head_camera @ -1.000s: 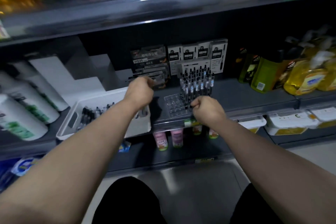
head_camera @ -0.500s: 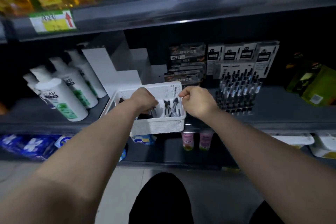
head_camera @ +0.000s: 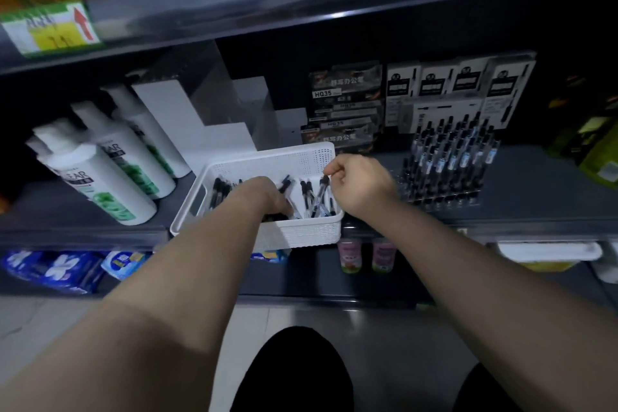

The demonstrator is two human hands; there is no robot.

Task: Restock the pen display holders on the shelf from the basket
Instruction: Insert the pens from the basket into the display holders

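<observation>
White bottles (head_camera: 97, 177) are lined up at the far left of the shelf (head_camera: 535, 197), and the outermost ones are lost in shadow. A narrow strip of bare shelf is left between them and the white basket (head_camera: 301, 234), which is set right at the shelf's front lip. The left hand (head_camera: 267, 197) is plunged down into the basket. Its fingers are buried among the loose pens (head_camera: 220, 191) and hidden by the back of the hand, so it cannot be told whether anything is gripped. The pens beneath the forearm are covered as well.

Just to the right, a single pen (head_camera: 322, 187) is stood up at a tilt against the basket's right wall. Its cap is pinched between thumb and forefinger of the right hand (head_camera: 361, 184), which is held over the basket's right rim.

Stacked pen boxes (head_camera: 344, 104) are seen behind, their print mostly too blurred to read. The pen display holder (head_camera: 448, 170) is set just beside the right hand, and its near-left corner is blocked by the wrist. It is crowded with upright pens. Open dark shelf is left to the holder's right, up to green packs (head_camera: 598, 150) cut off by the frame edge.
</observation>
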